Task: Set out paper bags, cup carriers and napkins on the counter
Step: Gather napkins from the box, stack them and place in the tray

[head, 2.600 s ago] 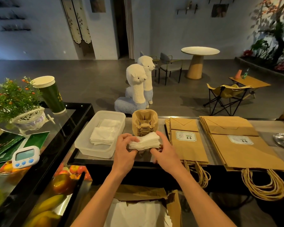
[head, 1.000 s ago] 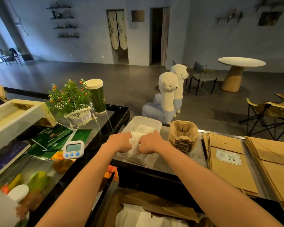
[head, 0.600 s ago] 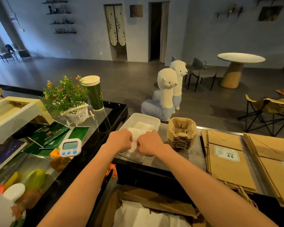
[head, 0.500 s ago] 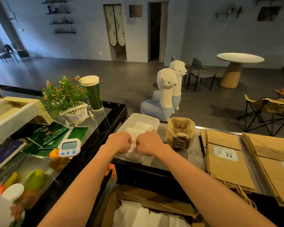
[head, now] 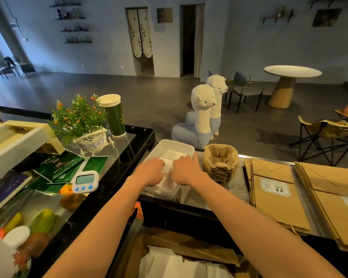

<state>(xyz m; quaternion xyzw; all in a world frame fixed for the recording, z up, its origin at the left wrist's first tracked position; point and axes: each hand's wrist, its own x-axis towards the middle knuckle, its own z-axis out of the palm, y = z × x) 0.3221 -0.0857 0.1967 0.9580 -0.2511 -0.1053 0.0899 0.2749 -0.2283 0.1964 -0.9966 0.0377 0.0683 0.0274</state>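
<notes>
A clear plastic tray (head: 186, 146) on the counter holds white napkins (head: 170, 154). My left hand (head: 151, 171) and my right hand (head: 186, 169) lie side by side on the napkins in the tray's near half, fingers pointing forward and pressing down, with a strip of napkin showing between them. Just right of the tray stands a stack of brown pulp cup carriers (head: 220, 162). Further right lie two flat stacks of brown paper bags, one labelled (head: 275, 195) and a larger one (head: 333, 197) at the frame's edge.
Left of the tray is a black-framed glass display case (head: 129, 155) with a potted plant (head: 78, 119), a green cup (head: 113, 115), a white timer (head: 85, 181) and green leaflets. An open carton (head: 189, 255) with white paper sits below the counter.
I carried the napkin stack from in front of the cup carriers left into the tray. In the last half second my fists have loosened and moved slightly apart on it.
</notes>
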